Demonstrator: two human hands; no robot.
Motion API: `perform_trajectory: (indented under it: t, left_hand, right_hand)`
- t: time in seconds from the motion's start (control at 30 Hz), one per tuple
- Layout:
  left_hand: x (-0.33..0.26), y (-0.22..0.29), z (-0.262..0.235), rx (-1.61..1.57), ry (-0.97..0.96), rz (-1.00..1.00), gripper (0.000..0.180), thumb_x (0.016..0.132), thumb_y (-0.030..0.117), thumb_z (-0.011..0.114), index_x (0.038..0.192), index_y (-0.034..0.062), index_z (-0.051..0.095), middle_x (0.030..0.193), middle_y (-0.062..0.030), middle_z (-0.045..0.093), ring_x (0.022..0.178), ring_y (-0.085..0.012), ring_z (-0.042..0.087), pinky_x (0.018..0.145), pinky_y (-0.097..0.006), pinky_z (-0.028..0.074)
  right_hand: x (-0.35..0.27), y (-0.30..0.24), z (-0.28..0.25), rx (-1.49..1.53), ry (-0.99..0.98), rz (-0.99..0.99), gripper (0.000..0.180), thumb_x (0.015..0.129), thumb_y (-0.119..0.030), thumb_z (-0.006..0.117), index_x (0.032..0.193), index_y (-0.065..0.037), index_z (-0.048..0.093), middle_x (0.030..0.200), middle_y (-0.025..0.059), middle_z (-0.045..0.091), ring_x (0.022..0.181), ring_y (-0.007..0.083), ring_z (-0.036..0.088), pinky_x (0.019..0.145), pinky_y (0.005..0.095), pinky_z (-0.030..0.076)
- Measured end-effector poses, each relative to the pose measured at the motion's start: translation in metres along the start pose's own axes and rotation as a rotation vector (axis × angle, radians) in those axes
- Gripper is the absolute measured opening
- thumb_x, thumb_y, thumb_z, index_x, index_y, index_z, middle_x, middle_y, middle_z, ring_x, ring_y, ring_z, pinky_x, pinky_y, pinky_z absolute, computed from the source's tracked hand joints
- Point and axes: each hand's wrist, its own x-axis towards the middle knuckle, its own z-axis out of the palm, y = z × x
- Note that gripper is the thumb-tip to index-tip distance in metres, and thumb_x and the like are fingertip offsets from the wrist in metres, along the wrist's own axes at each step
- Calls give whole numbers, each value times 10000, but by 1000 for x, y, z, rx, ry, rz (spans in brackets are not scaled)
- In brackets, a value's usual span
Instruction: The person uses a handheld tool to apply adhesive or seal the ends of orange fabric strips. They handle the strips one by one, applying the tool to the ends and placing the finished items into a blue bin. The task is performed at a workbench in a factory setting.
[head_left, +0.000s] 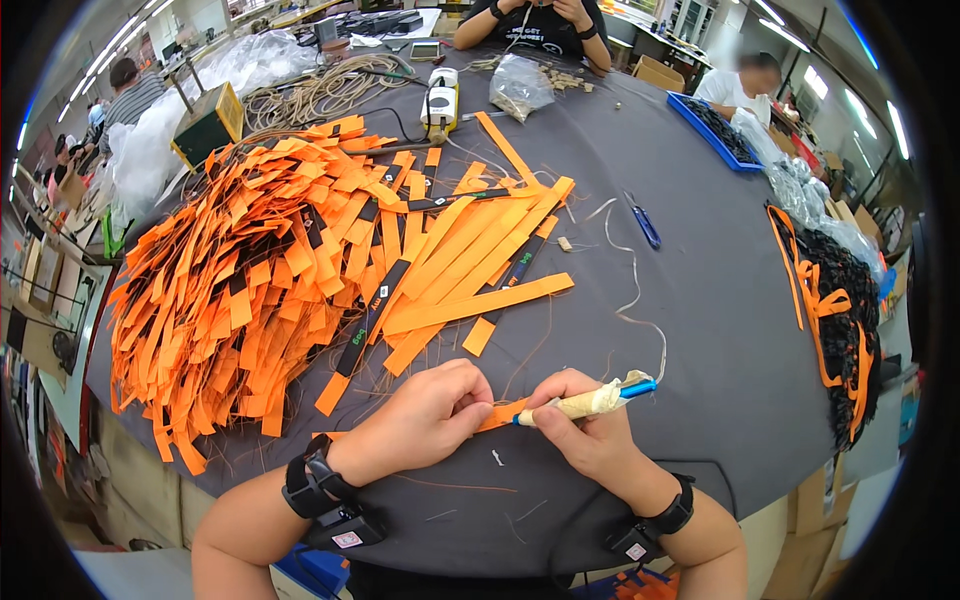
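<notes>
My left hand (420, 418) is closed, its fingertips pinching a narrow orange webbing strip (498, 416) flat against the table. The strip passes under that hand, so its middle is hidden. In my right hand (590, 435) is a pen-like tool (585, 402), wrapped in pale tape with blue ends. Its tip touches the strip or sits just above it, right beside my left fingertips. From the tool's rear a thin pale cord (637, 275) winds away over the table. Left of my hands rises a big pile of orange strips (250, 290), some with black printed sections.
Blue-handled snips (645, 222) lie right of the strips. Farther back are a yellow-and-white device (441, 100), coiled cord (325, 92), a green-and-yellow box (208, 125) and a clear bag (521, 85). A blue tray (715, 130) and a black-and-orange heap (825, 325) line the right edge. People sit beyond.
</notes>
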Motion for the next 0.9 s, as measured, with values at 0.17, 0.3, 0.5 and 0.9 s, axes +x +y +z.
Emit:
perform_trajectory:
  t: [0.17,0.3,0.5,0.9]
  left_hand:
    - [0,-1,1,5,24,8,88,915,49,589,862,-7,548,811,-66,544,648,-117,597,591,-254,469]
    - [1,0,2,28,37,23,86,915,52,587,862,-4,549,808,-69,544,639,-121,594,583,-259,468]
    - [0,-1,4,41,63,29,88,912,49,593,860,-4,546,805,-71,546,634,-128,593,579,-263,469]
    - [0,0,4,18,62,7,88,917,49,589,860,-2,544,807,-68,544,635,-124,592,576,-265,470]
  right_hand:
    - [0,10,-1,-6,3,26,126,926,-146,640,937,-21,624,805,9,622,697,49,541,610,208,423]
    - [1,10,1,85,19,56,135,932,-149,632,949,-16,620,815,10,632,714,46,549,624,197,425]
    - [1,14,0,84,22,65,133,937,-142,621,954,-10,618,819,16,641,727,44,556,636,190,429]
    - [1,14,1,100,16,70,139,936,-150,628,952,-12,620,821,9,641,732,42,557,641,187,427]
